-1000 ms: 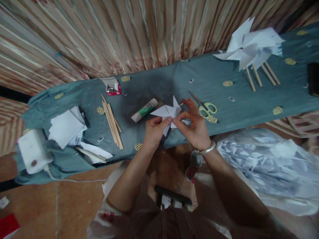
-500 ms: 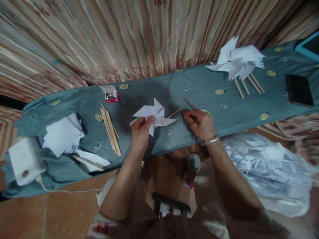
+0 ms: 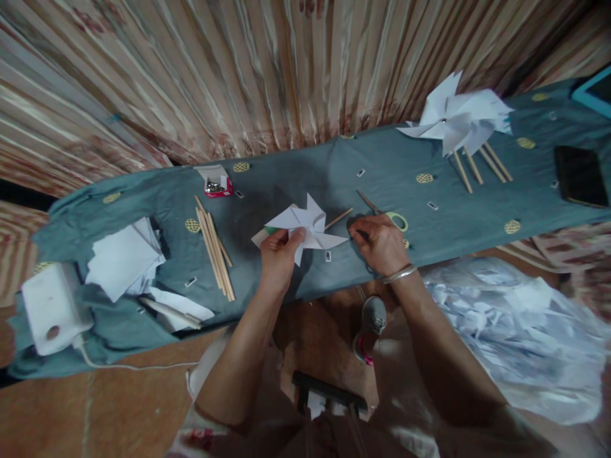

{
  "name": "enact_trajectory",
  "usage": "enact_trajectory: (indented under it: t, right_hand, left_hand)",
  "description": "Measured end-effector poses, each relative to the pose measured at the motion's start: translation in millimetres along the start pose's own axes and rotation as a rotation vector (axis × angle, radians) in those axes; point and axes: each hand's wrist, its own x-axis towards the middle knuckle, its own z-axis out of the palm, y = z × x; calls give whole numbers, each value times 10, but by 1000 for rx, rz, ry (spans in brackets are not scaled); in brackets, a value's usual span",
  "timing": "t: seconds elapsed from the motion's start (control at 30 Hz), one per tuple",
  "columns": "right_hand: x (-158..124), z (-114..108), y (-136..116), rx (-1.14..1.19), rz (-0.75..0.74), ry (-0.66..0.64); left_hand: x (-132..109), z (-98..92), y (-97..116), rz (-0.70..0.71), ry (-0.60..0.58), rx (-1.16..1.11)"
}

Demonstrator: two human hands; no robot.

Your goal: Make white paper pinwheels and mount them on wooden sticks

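My left hand (image 3: 279,257) pinches a white paper pinwheel (image 3: 312,224) near its middle, thumb on top. Beyond the pinwheel's right blades, part of a thin wooden stick (image 3: 340,217) shows; its other end is hidden. Just right of the pinwheel, my right hand (image 3: 382,242) is low over the cloth with thumb and fingers drawn together. Whatever is between those fingertips is too small to make out. Behind that hand lie scissors (image 3: 397,221) with pale green handles, partly covered by it.
On the green cloth (image 3: 281,172) are a small red box of metal pins (image 3: 218,184), loose wooden sticks (image 3: 214,257), and a paper stack (image 3: 123,257). Finished pinwheels (image 3: 458,117) and a phone (image 3: 581,176) lie rightward. A plastic bag of paper pieces (image 3: 515,337) stands lower right.
My right hand has shifted slightly left, off the scissors' handles, and its fingertips have come down near the pinwheel's right blade. The left hand still holds the pinwheel. The whole view has shifted slightly.
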Motion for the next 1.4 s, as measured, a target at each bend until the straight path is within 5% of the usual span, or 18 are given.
enact_trajectory:
  t: [0.23, 0.63, 0.9, 1.23, 1.4]
  right_hand:
    - [-69, 121, -106, 256, -60, -54]
    - [-113, -23, -137, 164, -45, -31]
    - [-156, -4, -269, -50, -150, -153]
    - [-204, -28, -268, -47, -79, -73]
    - [-146, -228, -220, 379, 203, 187]
  left_hand:
    - [4, 16, -17, -4, 14, 20]
    - [14, 2, 26, 10, 1, 76]
    - [-10, -3, -3, 39, -12, 155]
    - [-65, -28, 20, 118, -49, 227]
    - [-96, -23, 12, 177, -74, 270]
